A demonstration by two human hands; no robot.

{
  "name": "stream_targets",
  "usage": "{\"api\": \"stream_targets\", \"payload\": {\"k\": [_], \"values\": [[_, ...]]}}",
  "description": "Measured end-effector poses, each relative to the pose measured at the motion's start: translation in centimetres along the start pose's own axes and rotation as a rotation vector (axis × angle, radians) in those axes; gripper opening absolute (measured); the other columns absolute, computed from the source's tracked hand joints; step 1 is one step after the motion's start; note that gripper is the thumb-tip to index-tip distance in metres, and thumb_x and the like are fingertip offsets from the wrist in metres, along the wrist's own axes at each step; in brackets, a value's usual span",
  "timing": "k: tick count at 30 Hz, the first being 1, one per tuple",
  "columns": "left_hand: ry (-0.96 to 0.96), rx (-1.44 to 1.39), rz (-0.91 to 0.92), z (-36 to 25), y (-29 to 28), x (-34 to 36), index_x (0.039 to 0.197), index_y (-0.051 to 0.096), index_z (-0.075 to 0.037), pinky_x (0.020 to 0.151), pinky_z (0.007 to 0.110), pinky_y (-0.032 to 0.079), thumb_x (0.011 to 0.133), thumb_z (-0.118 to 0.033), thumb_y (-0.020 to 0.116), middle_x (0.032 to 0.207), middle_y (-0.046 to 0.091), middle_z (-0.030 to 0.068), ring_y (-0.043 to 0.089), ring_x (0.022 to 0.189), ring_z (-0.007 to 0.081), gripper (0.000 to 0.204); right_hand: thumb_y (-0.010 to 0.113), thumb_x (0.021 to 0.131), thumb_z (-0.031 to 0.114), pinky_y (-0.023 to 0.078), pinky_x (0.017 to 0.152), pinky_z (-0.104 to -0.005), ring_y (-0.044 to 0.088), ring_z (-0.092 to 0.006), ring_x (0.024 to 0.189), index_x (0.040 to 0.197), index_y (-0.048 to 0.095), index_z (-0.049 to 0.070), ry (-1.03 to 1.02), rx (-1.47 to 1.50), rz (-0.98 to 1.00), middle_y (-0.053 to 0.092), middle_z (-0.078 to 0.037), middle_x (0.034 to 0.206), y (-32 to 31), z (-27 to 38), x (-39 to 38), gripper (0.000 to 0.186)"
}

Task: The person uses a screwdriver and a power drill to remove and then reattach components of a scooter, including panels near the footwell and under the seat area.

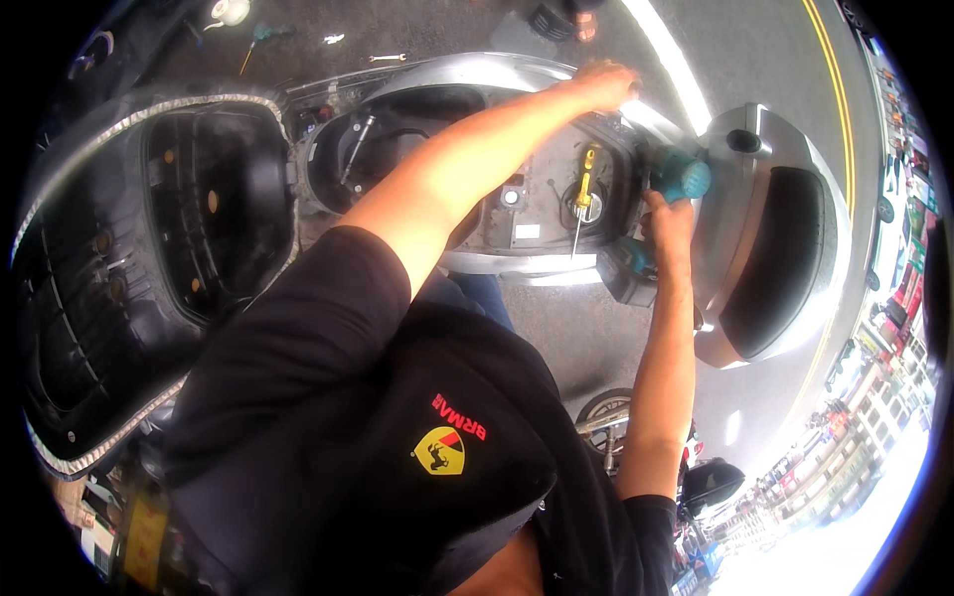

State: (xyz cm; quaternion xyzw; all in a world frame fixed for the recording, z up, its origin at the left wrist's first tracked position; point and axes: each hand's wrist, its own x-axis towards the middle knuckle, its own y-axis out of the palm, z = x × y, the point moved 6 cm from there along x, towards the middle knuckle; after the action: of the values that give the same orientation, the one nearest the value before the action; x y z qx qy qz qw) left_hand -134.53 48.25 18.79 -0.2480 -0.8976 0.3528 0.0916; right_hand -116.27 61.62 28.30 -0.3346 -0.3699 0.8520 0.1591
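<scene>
Outdoor roadside, grey asphalt [556, 328] under a scooter stripped of panels.

Far left of frame: raised seat [149, 268], black ribbed underside facing the camera, pale trim round its edge.

Upper left, on the ground: small tools [260, 38], too small to name.

Centre top: open underseat bucket [397, 139], dark inside; grey body shell [467, 72] arcs over it.

Left hand [601, 84], upper centre: fingers curled over the shell's rim, grip closed on the shell. Arm crosses the frame diagonally from the black sleeve.

Centre: yellow-handled screwdriver [584, 194] stands in the exposed well just right of the bucket, shaft pointing down-frame.

Right hand [668, 223], centre right: grip closed around a teal power drill [681, 177], held against the frame edge just beside the screwdriver; its dark base [628, 270] shows below the hand.

Right: silver rear box [770, 228] with dark pad.

Upper right: white road line [668, 60] and yellow double line [830, 79]. Lower right: front wheel [601, 409], mirror [711, 482], blurred shopfronts along the rim.
</scene>
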Motion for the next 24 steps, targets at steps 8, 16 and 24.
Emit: {"api": "stream_targets", "payload": {"k": [8, 16, 24], "values": [[-0.105, 0.094, 0.279, 1.3, 0.7, -0.9, 0.106, 0.067, -0.005, 0.094, 0.047, 0.042, 0.091, -0.061, 0.035, 0.111, 0.064, 0.0188, 0.058, 0.109, 0.036, 0.067, 0.067, 0.075, 0.021, 0.047, 0.053, -0.0339, 0.059, -0.0195, 0.052, 0.078, 0.058, -0.007, -0.005, -0.046, 0.024, 0.061, -0.012, 0.061, -0.6, 0.3, 0.4, 0.029], [-0.101, 0.108, 0.259, 1.5, 0.8, -1.0, 0.104, 0.068, -0.005, 0.094, 0.045, 0.043, 0.093, -0.058, 0.034, 0.109, 0.065, 0.0174, 0.059, 0.107, 0.0351, 0.064, 0.067, 0.075, 0.023, 0.048, 0.055, -0.0339, 0.061, -0.0212, 0.054, 0.08, 0.058, -0.006, 0.059, -0.142, 0.011, 0.062, -0.013, 0.062, -0.5, 0.3, 1.0, 0.031], [-0.138, 0.074, 0.193, 1.6, 0.5, -1.4, 0.104, 0.067, -0.005, 0.096, 0.044, 0.041, 0.093, -0.05, 0.041, 0.115, 0.062, 0.0154, 0.054, 0.114, 0.0343, 0.053, 0.065, 0.079, 0.017, 0.041, 0.044, -0.031, 0.052, -0.0165, 0.046, 0.085, 0.061, -0.004, 0.069, -0.017, 0.006, 0.056, -0.009, 0.058, 0.2, 0.6, 0.4, 0.022]]}}
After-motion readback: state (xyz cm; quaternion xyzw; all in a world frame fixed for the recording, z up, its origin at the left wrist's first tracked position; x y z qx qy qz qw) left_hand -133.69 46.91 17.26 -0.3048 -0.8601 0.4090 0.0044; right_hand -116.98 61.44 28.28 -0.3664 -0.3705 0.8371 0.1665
